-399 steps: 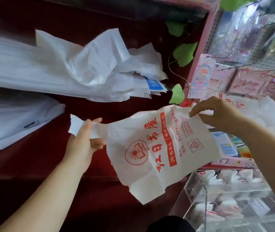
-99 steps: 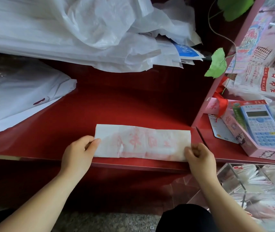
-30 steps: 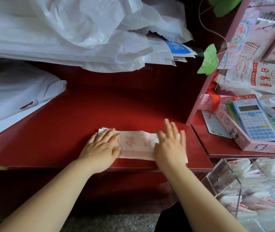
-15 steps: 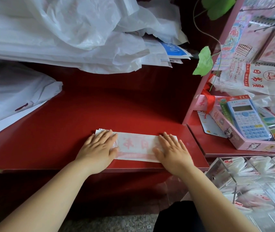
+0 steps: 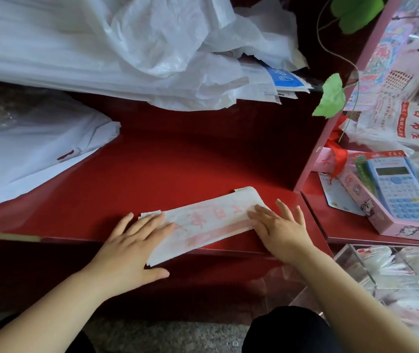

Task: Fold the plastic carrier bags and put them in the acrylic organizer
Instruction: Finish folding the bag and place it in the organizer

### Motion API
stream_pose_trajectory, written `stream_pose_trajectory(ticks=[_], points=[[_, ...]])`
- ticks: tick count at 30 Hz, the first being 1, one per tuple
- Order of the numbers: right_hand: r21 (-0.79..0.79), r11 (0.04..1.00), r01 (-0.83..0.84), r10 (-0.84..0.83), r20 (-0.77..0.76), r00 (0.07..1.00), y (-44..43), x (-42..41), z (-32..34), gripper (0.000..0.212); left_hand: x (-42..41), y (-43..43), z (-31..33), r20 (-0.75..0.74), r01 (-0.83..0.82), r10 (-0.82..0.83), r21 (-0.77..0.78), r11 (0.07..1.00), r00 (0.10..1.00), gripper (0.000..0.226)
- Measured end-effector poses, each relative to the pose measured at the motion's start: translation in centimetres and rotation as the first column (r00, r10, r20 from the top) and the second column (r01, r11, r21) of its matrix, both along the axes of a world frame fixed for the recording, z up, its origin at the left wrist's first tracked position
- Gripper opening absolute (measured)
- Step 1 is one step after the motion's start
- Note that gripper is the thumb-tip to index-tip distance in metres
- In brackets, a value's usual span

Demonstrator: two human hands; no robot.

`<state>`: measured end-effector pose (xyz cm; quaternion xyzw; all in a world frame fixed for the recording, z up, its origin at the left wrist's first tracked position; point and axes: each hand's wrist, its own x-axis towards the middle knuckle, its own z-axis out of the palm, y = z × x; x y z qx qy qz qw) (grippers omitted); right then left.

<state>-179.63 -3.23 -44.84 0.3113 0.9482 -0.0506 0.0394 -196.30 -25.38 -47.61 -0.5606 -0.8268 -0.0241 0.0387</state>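
A white carrier bag [image 5: 211,221] with faint red print lies folded into a long strip at the front edge of the red shelf [image 5: 178,161]. The strip sits askew, its left end hanging over the edge. My left hand [image 5: 132,247] lies flat on its left end, thumb under the overhang. My right hand [image 5: 281,229] presses flat on its right end, fingers spread. The clear acrylic organizer [image 5: 394,281] stands at the lower right and holds several folded bags in its compartments.
A big heap of white plastic bags [image 5: 127,47] fills the back of the shelf, and another flat white bundle [image 5: 32,143] lies at the left. To the right, a lower red ledge carries a boxed blue calculator [image 5: 399,189] and more printed bags [image 5: 415,126].
The folded strip has turned from lying straight along the edge to askew, its left end now past the edge. Both hands stay flat on its ends.
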Motion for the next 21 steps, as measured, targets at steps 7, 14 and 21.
stream_pose_trajectory(ticks=[7, 14, 21], points=[[0.129, 0.980, -0.149, 0.181, -0.287, 0.941, -3.1, -4.0, -1.3, 0.060, 0.5, -1.9, -1.0, -0.151, 0.123, -0.070, 0.375, 0.919, 0.986, 0.048], [0.207, 0.900, -0.383, 0.435, -0.451, 0.779, -8.0, -1.8, -4.4, 0.052, 2.3, -0.6, 1.1, -0.232, 0.270, -0.173, 0.493, 0.827, 0.957, 0.033], [0.028, 0.955, -0.295, 0.227, -0.707, 0.670, -6.2, -0.4, -4.3, 0.035, 4.2, 0.5, 1.1, 0.242, 0.072, -0.289, 0.638, 0.766, 0.926, 0.056]])
